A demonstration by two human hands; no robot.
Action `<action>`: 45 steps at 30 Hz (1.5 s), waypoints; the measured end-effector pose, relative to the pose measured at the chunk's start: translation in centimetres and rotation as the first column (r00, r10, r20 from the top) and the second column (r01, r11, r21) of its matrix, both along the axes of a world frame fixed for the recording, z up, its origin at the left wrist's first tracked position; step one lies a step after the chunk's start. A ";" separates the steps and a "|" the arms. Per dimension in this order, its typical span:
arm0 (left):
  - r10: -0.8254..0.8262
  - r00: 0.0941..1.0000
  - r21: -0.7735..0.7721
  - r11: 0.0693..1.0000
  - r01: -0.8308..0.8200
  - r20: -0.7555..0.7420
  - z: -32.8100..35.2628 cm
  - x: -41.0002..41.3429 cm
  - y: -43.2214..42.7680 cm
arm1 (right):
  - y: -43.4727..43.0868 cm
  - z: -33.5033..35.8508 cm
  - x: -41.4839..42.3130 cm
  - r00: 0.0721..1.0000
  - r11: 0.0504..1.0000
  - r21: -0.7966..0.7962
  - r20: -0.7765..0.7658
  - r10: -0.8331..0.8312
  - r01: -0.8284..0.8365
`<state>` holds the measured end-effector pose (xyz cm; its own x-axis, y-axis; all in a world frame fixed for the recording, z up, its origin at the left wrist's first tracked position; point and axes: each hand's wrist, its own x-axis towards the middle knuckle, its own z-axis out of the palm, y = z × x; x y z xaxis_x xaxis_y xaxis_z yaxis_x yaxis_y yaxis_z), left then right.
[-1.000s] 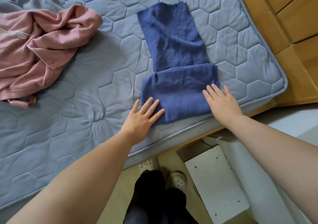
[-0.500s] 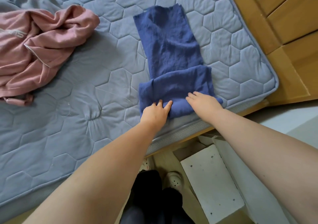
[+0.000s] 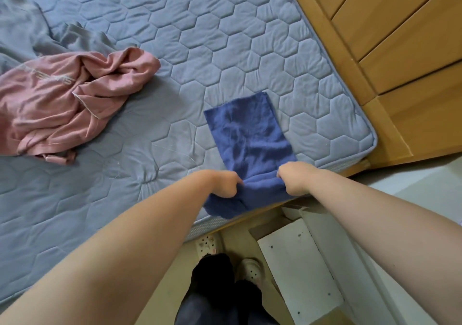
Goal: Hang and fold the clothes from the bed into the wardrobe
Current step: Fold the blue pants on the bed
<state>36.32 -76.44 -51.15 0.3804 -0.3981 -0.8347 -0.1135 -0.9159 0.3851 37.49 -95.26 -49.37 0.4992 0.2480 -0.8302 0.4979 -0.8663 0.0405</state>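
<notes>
Bed (image 3: 225,37): pink garment (image 3: 62,104) crumpled; left hand (image 3: 223,183), right hand (image 3: 293,178) both grip blue cloth (image 3: 250,134)

The blue cloth (image 3: 250,137) is folded into a narrow strip at the near right corner of the bed (image 3: 225,37). Its far part lies flat on the quilt. Its near end is bunched over the bed's edge, gripped by the left hand (image 3: 225,183) and right hand (image 3: 293,178). The pink top (image 3: 62,104) lies crumpled at the left, well apart. A grey garment (image 3: 22,32) lies rumpled at the far left, touching it.
</notes>
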 end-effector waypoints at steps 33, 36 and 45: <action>0.007 0.570 -0.086 0.990 0.111 0.822 -9.9 2.2 6.5 | 0.0 -9.1 6.4 0.886 0.940 0.339 0.423 -0.190 0.039; -0.061 0.610 -0.036 0.989 0.146 0.790 -10.6 2.5 4.0 | 0.1 -10.2 6.1 0.915 0.985 0.129 0.401 0.050 -0.111; 0.112 0.591 -0.140 0.990 0.002 0.799 -11.0 5.2 2.0 | 2.5 -10.1 8.2 0.809 0.961 0.113 0.570 0.145 -0.253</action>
